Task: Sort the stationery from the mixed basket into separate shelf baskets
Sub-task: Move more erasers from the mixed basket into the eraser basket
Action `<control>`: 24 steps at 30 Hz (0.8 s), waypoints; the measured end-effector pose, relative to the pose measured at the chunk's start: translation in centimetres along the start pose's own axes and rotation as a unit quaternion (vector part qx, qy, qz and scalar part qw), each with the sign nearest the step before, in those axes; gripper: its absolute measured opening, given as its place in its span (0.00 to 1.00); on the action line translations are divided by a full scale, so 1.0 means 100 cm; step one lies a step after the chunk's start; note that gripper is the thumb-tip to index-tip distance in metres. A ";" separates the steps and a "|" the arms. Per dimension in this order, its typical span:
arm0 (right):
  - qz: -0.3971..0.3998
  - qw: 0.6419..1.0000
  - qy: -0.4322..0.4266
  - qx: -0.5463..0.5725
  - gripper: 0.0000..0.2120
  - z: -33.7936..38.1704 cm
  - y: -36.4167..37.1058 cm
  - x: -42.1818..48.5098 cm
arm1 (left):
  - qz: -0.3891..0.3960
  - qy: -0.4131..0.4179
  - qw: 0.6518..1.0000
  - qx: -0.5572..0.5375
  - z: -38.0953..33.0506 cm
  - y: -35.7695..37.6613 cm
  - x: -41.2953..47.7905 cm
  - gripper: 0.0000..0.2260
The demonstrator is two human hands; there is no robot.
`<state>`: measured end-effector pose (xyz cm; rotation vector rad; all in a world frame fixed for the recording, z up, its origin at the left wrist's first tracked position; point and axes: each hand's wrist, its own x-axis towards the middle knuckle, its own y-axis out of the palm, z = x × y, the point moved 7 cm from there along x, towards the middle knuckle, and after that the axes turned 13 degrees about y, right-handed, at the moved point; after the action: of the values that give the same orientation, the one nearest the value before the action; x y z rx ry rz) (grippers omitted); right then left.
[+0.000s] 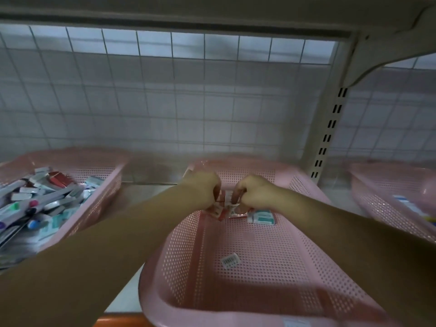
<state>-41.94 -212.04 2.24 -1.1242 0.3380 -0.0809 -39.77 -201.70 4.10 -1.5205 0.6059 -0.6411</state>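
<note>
While the left hand [203, 188] and right hand [256, 192] both curl tight on red-and-white packets [220, 210] low inside the middle basket [179, 256], placing appears in hand, and the next move calls for release, then a reach to the mixed basket [103, 182].

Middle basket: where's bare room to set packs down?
Bare: middle basket floor around the barcode sticker, to the near wall. Crowded: far end, where left hand and right hand grip red-and-white packs beside a teal pack. The left basket is heaped.
</note>
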 end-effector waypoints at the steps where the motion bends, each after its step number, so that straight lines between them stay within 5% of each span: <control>1: 0.000 1.000 -0.001 -0.001 0.15 0.000 0.002 0.001 | 0.016 0.004 0.999 0.039 -0.001 0.003 0.001 0.09; 6: 0.001 1.000 0.001 0.009 0.13 0.000 0.007 0.006 | 0.075 0.030 0.982 0.173 -0.010 0.011 0.002 0.03; 13: -0.017 0.999 -0.023 -0.035 0.14 0.001 0.009 0.001 | 0.102 0.039 0.974 0.199 -0.019 0.013 -0.008 0.11; 24: -0.034 0.992 -0.089 -0.085 0.12 0.005 0.013 -0.007 | 0.103 0.081 0.966 0.221 -0.026 0.021 -0.003 0.03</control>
<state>-42.60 -210.84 1.40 -1.3022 0.1478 -0.0120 -41.88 -203.39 2.09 -0.9808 0.6813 -0.6905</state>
